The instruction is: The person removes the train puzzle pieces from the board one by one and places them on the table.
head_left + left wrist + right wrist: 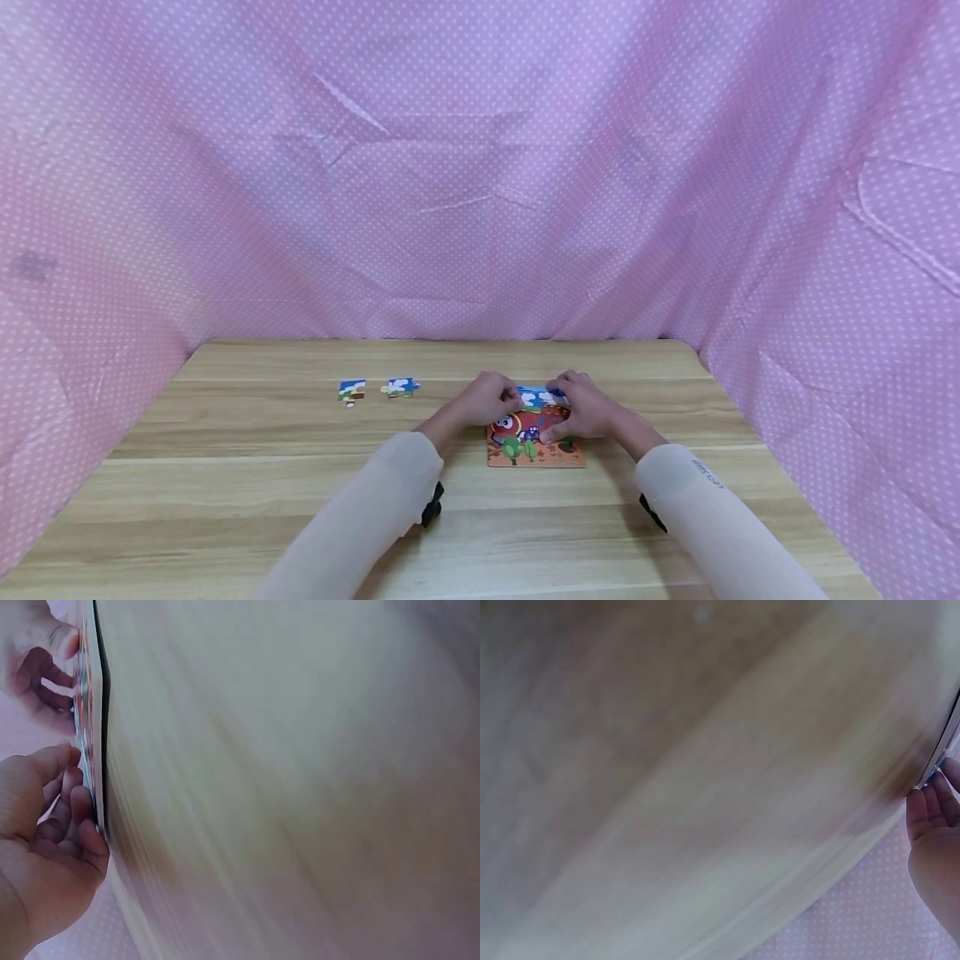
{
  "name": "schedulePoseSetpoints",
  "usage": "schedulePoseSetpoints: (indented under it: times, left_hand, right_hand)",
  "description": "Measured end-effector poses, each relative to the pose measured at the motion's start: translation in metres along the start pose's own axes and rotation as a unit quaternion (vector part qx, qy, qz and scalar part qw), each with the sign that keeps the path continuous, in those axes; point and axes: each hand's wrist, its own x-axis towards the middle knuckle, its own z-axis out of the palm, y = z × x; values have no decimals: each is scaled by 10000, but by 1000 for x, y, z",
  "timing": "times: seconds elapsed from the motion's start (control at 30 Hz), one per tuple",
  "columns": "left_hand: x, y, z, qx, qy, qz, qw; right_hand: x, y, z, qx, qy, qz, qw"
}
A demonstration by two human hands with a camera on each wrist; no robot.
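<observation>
Head view: the puzzle [534, 455] lies on the table [187, 500], beneath your two hands. Your right hand [588, 408] spans its right side, thumb and fingers apart. Your left hand [489, 400] bends over its upper left; cannot tell whether that grip pinches a piece. One loose piece [352, 389] and a second piece [401, 386] lie well apart, leftward.

Left wrist view: your left fingertips meet the puzzle's edge.

Right wrist view: your right fingertips touch its edge.

Judgement: seating upper pieces; next calls for pressing flush while the right steadies.
</observation>
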Motion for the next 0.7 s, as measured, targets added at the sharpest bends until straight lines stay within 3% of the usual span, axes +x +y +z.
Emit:
schedulePoseSetpoints:
  times: [0.33, 0.7]
  left_hand:
    - [5, 10, 7, 91, 130, -331, 9993]
    - [12, 18, 16, 84, 25, -174, 9998]
  right_hand:
    - [0, 0, 1, -4, 22, 31, 10000]
    - [-1, -2, 1, 123, -13, 48, 9999]
